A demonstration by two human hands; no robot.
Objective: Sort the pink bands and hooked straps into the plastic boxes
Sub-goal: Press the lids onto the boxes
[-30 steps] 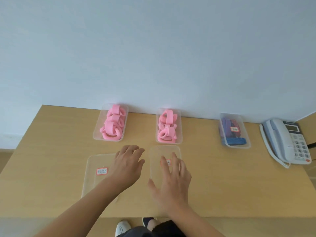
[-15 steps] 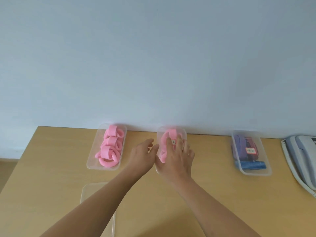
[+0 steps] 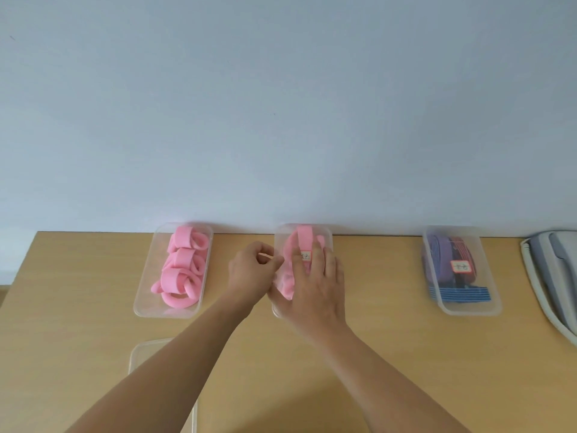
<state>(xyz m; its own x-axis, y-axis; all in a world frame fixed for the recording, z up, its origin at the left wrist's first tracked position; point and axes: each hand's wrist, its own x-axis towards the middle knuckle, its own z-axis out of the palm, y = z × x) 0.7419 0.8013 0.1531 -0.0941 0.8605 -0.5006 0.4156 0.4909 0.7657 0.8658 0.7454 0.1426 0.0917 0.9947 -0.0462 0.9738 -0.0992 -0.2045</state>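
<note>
Four straight fingers (image 3: pixel 318 257) of the right hand (image 3: pixel 315 289) lie slightly spread and flat on the clear lid (image 3: pixel 324 237) of the middle box (image 3: pixel 276 309), just beside its red-edged label (image 3: pixel 305 255); the left hand (image 3: pixel 251 273) has its fingers (image 3: pixel 265 259) curled, thumb and forefinger pinching at the lid's left edge. Under the lid, pink bands (image 3: pixel 304 239) fill the middle box, though the right hand hides its near half.

To the left, near but apart, stands an open box (image 3: pixel 146 295) holding more pink loops (image 3: pixel 182 273); well to the right a third box (image 3: pixel 490 295) holds the hooked straps (image 3: pixel 437 264), purple, red and blue-striped, under a second label (image 3: pixel 461 266); a pale phone (image 3: pixel 552 276) lies at the far right edge. All three boxes sit at the back of the wooden table (image 3: pixel 78 307), against the wall (image 3: pixel 281 120); a spare lid (image 3: pixel 146 351) lies nearer the person, partly hidden by the left forearm.

One second ago both hands rested on two lids at the near side of the table; half a second ago they had carried one to the middle box, and now the left fingers are curled tighter at its edge.

By count: three boxes, two with pink bands and one with straps; two labels; one spare lid; one phone.
</note>
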